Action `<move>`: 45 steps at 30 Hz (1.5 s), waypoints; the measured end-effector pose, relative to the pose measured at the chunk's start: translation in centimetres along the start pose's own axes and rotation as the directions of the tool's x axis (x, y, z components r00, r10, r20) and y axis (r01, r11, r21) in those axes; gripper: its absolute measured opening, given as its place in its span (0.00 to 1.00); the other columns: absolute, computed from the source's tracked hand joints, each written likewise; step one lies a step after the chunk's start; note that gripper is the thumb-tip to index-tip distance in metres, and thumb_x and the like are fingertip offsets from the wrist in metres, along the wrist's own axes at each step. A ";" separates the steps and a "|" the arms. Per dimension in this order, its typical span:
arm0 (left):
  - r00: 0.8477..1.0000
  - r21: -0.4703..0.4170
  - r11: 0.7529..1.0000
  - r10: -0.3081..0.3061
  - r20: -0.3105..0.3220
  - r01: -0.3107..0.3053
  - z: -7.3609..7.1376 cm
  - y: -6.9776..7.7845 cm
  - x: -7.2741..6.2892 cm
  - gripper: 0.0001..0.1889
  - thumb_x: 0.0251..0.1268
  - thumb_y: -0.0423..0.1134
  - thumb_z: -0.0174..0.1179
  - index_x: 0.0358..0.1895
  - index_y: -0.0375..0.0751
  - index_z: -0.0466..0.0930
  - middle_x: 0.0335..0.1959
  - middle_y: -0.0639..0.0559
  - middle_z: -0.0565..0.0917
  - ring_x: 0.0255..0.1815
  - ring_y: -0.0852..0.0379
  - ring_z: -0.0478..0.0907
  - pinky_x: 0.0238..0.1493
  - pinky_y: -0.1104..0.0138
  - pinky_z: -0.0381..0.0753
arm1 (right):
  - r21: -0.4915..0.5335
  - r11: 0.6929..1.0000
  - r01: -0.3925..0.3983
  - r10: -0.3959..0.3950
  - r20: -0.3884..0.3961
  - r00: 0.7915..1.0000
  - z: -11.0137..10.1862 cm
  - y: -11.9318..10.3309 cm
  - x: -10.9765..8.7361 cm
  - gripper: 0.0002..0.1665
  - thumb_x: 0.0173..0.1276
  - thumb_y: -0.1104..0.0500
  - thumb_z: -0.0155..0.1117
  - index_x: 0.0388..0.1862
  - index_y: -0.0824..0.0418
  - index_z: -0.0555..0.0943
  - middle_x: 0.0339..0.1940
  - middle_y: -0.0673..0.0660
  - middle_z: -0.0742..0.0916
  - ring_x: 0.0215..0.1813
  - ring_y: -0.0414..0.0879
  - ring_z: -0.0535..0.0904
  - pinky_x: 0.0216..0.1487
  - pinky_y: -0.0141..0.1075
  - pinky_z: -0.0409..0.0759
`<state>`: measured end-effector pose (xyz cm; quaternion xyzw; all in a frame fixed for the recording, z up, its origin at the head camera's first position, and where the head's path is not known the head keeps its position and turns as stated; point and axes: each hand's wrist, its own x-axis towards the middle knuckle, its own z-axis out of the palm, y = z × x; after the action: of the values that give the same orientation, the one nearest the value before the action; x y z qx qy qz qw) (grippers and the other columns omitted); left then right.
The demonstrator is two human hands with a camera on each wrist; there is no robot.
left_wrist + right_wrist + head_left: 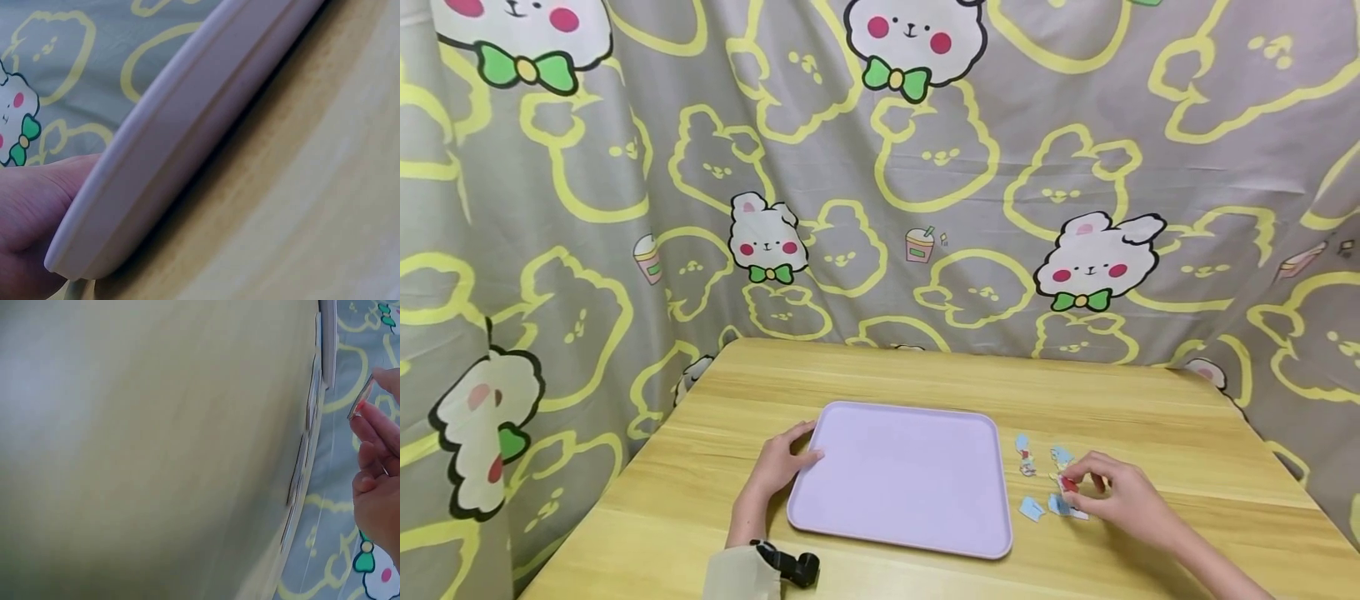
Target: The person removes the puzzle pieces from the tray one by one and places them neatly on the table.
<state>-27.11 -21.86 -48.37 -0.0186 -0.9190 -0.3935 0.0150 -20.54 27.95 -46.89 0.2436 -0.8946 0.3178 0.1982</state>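
A lavender rectangular tray (906,483) lies flat on the table. At its left side, my left hand (781,460) grips the rim, thumb over the edge and fingers along the outside. The left wrist view shows the tray's side wall (169,131) with part of that hand behind it. To the right of the tray, my right hand (1122,497) pinches a small flat puzzle piece (1069,484) with red on it, between thumb and fingers. In the right wrist view this thin piece (360,400) is held tilted above the table.
Several more flat pieces lie by the tray's right edge, among them a light blue one (1032,508) and a printed one (1024,456). The wooden table (880,367) reaches back to a patterned grey curtain (850,167). A black wrist device (790,565) sits on my left sleeve.
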 end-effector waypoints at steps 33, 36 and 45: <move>1.000 -0.001 1.000 -0.017 0.011 0.017 0.0 0.0 -0.2 0.29 0.64 0.41 0.65 0.68 0.42 0.72 0.72 0.32 0.67 0.74 0.33 0.60 0.74 0.42 0.62 | -0.091 0.989 -0.114 0.110 -0.048 0.993 -5.4 4.9 -5.5 0.17 0.46 0.65 0.79 0.30 0.46 0.84 0.23 0.34 0.73 0.24 0.27 0.62 0.20 0.27 0.53; 1.000 0.001 1.000 -0.018 0.009 0.018 -0.1 -0.1 -0.2 0.29 0.64 0.41 0.65 0.68 0.42 0.72 0.72 0.33 0.67 0.74 0.33 0.61 0.74 0.42 0.62 | -0.105 0.987 -0.124 0.120 -0.043 0.992 -5.5 5.0 -5.6 0.17 0.46 0.64 0.79 0.31 0.46 0.84 0.23 0.34 0.72 0.24 0.27 0.62 0.20 0.27 0.52; 0.999 -0.008 1.000 -0.027 0.019 0.027 0.0 0.1 -0.1 0.29 0.64 0.41 0.65 0.69 0.42 0.71 0.73 0.33 0.66 0.75 0.34 0.59 0.75 0.42 0.61 | -0.146 0.989 -0.028 0.021 -0.055 0.998 -4.9 5.4 -5.6 0.21 0.39 0.67 0.81 0.29 0.47 0.83 0.23 0.36 0.74 0.24 0.26 0.60 0.22 0.24 0.52</move>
<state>-26.98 -21.78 -48.27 -0.0102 -0.9176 -0.3973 0.0008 -18.07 36.65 -48.77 0.2088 -0.9129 0.2600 0.2353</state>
